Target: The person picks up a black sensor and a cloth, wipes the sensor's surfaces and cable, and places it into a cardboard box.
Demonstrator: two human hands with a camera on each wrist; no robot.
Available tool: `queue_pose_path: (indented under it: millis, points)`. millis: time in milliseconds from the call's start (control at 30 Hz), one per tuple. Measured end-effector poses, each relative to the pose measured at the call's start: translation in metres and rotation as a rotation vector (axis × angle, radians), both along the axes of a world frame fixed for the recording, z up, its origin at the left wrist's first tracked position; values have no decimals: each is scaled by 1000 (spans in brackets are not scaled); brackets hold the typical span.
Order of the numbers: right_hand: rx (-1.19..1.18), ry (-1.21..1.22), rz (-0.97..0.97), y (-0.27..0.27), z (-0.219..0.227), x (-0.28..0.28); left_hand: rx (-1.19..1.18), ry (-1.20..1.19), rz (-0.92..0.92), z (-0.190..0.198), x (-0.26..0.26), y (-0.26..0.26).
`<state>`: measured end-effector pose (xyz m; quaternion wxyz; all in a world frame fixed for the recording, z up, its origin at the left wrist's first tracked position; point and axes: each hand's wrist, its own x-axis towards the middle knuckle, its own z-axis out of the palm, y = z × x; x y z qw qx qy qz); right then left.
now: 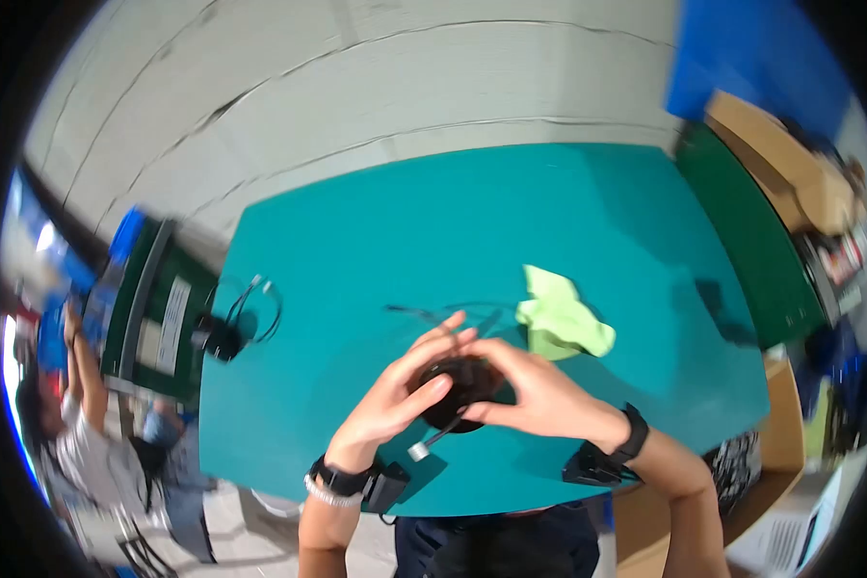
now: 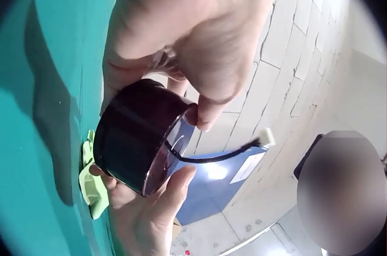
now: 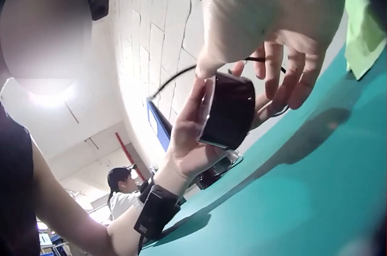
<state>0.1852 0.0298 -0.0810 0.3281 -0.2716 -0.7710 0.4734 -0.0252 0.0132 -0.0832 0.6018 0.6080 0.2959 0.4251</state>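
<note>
Both hands hold a dark, glossy round part (image 1: pixel 459 393) above the green table, near its front edge. The left hand (image 1: pixel 395 397) grips its left side, thumb on the near rim. From the other side the right hand (image 1: pixel 539 393) pinches it between thumb and fingers. In the left wrist view the part (image 2: pixel 136 135) is a short cylinder with an open end, and a black cable with a white connector (image 2: pixel 266 137) comes out of it. The right wrist view shows the cylinder (image 3: pixel 228 111) tilted between the hands. Another thin cable (image 1: pixel 409 309) shows beyond the fingers.
A light green cloth (image 1: pixel 564 318) lies right of the hands on the table (image 1: pixel 433 212). A black device with a looped cable (image 1: pixel 220 337) is at the left edge. Green crates (image 1: pixel 164 318) and cardboard boxes (image 1: pixel 785 424) flank the table. Another person (image 1: pixel 77 424) is at far left.
</note>
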Motion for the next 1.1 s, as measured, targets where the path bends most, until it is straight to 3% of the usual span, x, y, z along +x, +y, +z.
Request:
queue_pose_path:
  millis: [33, 100, 133, 233, 333, 400, 467, 500, 567, 600, 633, 733, 867, 933, 967, 1000, 1067, 1100]
  points:
    - [19, -22, 18, -2, 3, 3, 42, 103, -32, 0, 1, 1]
    - [110, -69, -33, -11, 8, 13, 25, -44, -59, 4, 12, -5]
    - [73, -22, -20, -15, 13, 23, -44, -42, -15, 24, 27, -15]
    - [20, 57, -95, -43, 27, 67, -61, 47, -19, 30, 39, -27]
    - [249, 131, -395, -76, 42, 132, 97, 86, -74, 17, 40, -24]
    - [433, 148, -597, -105, 41, 186, -98, 219, -175, 18, 43, -29]
    - [316, 222, -795, -153, 39, 233, -117, 262, -235, 16, 54, -40]
    - [301, 442, -943, -172, 27, 247, -144, 297, -274, 14, 59, -43]
    - [83, 517, -1275, -209, 19, 276, -127, 294, -296, 7, 62, -48]
    - [266, 357, -1441, -218, -3, 303, -203, 325, -342, 8, 63, -48]
    - [171, 424, -1558, -221, -17, 317, -279, 356, -387, 7, 64, -48]
    - [-96, 223, -1775, -228, -81, 374, -296, 393, -400, 5, 75, -51]
    - [-410, 212, -1883, -223, -213, 442, -538, 502, -460, 23, 92, -57]
    - [-521, 184, -1931, -219, -277, 473, -634, 549, -524, 12, 80, -52]
    - [-551, 212, -1914, -213, -293, 482, -723, 599, -595, 9, 76, -52]
    - [-632, 177, -1945, -209, -312, 493, -627, 696, -629, 11, 83, -51]
    - [-752, 113, -1970, -204, -350, 513, -689, 656, -569, 4, 76, -51]
    - [-678, -90, -1996, -212, -418, 548, -736, 617, -526, -1, 72, -50]
